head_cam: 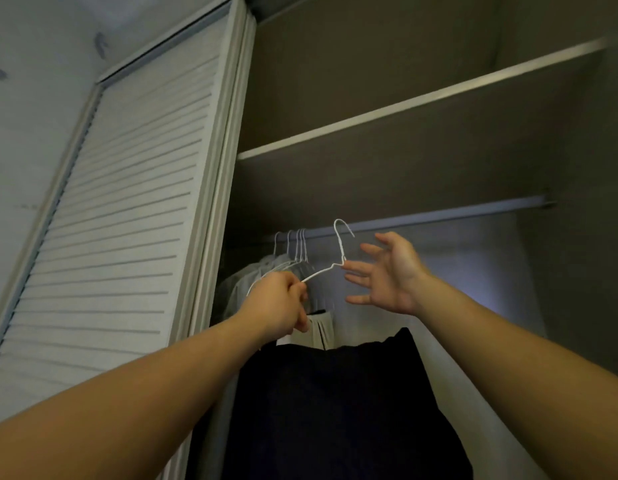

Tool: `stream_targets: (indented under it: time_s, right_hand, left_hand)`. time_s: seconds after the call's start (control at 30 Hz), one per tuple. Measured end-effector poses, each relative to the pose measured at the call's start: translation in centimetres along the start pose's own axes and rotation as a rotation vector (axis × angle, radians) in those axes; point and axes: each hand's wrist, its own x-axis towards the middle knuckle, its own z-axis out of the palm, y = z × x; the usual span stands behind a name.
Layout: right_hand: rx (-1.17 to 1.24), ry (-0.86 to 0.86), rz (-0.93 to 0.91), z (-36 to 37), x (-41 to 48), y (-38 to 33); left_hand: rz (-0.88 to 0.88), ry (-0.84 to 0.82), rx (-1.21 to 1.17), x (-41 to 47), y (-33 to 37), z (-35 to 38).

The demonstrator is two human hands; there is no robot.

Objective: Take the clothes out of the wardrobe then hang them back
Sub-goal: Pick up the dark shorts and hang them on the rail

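Observation:
My left hand (281, 303) is closed on the left shoulder of a white wire hanger (340, 249). A dark navy garment (335, 403) hangs from that hanger below my hands. The hanger's hook is raised to the grey wardrobe rail (439, 214), just in front of it. My right hand (390, 275) is open with fingers spread, its fingertips touching or nearly touching the hanger's neck. Several white hangers (295, 245) hang bunched on the rail's left end, with grey and light clothes (252, 278) under them.
A white louvred wardrobe door (127, 202) stands open on the left. A shelf (404, 105) runs above the rail. The rail is bare to the right of the hanger up to its bracket (548, 202).

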Motion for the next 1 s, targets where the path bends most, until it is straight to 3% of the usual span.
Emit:
stream_targets:
  time_s: [0.17,0.4,0.9,1.0]
  right_hand:
    - [0.060,-0.106,-0.057,-1.6,5.6,-2.0]
    - [0.106,-0.127,-0.132,-4.9,12.5,-4.0]
    - [0.019,-0.159,-0.021,-9.4,20.0,2.0]
    - [-0.234,0.007,-0.111,-9.8,20.7,2.6]
  left_hand:
    - [0.009,0.118,0.071,5.3,0.4,0.3]
    - [0.072,0.222,0.303,10.6,0.5,1.9]
    - [0.004,0.113,0.542,13.4,-2.9,6.3]
    - [0.032,0.105,0.614,13.4,-3.3,5.9]
